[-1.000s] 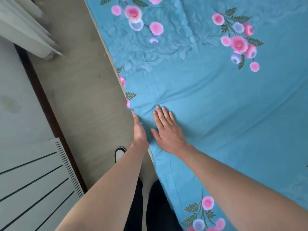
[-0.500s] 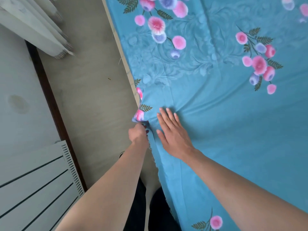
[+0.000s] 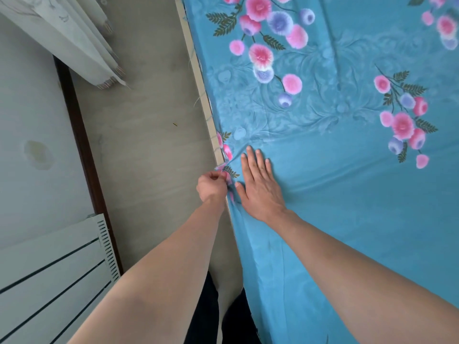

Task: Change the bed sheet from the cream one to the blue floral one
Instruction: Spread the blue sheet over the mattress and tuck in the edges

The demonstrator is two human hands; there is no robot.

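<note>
A: What is shown in the head view?

B: The blue floral sheet is seen spread over the bed, right up to the bed edge. Its hem is pinched in the left hand at that edge, the fingers curled round a small fold of printed cloth. The right hand is laid flat on the sheet just beside it, fingers straight, nothing gripped.

A: And the cream sheet?

B: It cannot be seen; only a pale strip is visible along the bed edge, and what it belongs to cannot be told.

A: What could go wrong from here?

B: If the hem is pulled too hard, the cloth could be dragged out from under the flat palm, and the creases radiating from the grip could be spread across the smoothed part. If the pinch is too shallow, the hem could be lost and left hanging toward the floor. Loose threads are noticed along the edge; they could be snagged.

A: Any containers?

B: None are seen. Only a curtain and a white radiator are found by the wall.
</note>
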